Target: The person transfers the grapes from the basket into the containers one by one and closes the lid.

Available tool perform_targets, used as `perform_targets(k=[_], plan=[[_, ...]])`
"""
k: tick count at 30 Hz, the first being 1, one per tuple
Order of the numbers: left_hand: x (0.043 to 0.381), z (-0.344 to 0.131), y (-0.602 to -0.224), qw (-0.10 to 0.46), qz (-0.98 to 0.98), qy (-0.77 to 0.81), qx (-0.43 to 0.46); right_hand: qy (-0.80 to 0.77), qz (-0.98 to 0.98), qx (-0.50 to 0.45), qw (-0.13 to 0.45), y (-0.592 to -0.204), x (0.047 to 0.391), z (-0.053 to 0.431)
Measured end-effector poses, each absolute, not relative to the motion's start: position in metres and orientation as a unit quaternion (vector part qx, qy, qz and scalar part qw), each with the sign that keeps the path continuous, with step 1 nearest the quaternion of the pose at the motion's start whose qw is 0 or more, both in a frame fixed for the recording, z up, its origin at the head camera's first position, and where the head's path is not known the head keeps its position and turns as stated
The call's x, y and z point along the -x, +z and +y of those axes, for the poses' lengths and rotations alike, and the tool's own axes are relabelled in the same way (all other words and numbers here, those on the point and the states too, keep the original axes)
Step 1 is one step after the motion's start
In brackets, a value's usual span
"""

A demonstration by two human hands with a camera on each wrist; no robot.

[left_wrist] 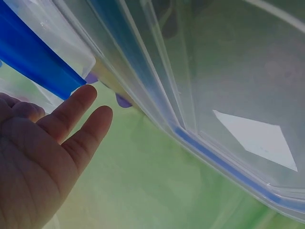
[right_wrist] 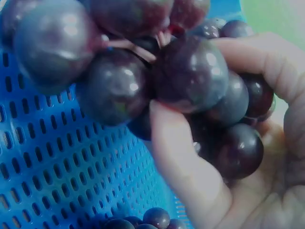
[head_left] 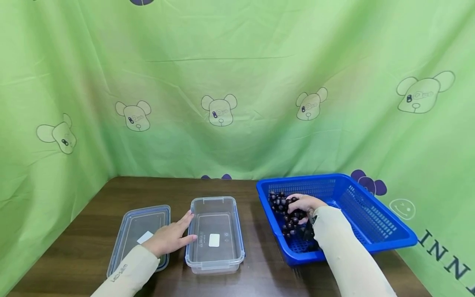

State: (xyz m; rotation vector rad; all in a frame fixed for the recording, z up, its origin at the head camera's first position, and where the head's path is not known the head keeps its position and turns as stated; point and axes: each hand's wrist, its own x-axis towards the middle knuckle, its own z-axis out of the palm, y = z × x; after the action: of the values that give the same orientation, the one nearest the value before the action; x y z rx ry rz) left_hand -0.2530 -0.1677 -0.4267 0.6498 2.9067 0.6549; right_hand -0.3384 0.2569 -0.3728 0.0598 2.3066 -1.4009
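Inside the blue basket, my right hand grips a bunch of dark purple grapes. The right wrist view shows thumb and fingers curled round the grapes, with pinkish stems between them. More grapes lie lower in the basket. My left hand has its fingers extended at the left rim of a clear plastic container with a white label inside. Whether the fingertips press on that rim cannot be told. The left wrist view shows the left hand with fingers spread.
A clear lid with a blue seal and a white label lies on the brown wooden table, left of the container and partly under the left forearm. A green patterned cloth hangs behind the table and along both sides.
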Motion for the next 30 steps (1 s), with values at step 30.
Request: perform_targets(k=[30], plan=[[0.252,-0.167,-0.423,0.062,0.954,0.219,-0.195,-0.492,0.848,0.0,0.194,-0.351,0.336,0.26]])
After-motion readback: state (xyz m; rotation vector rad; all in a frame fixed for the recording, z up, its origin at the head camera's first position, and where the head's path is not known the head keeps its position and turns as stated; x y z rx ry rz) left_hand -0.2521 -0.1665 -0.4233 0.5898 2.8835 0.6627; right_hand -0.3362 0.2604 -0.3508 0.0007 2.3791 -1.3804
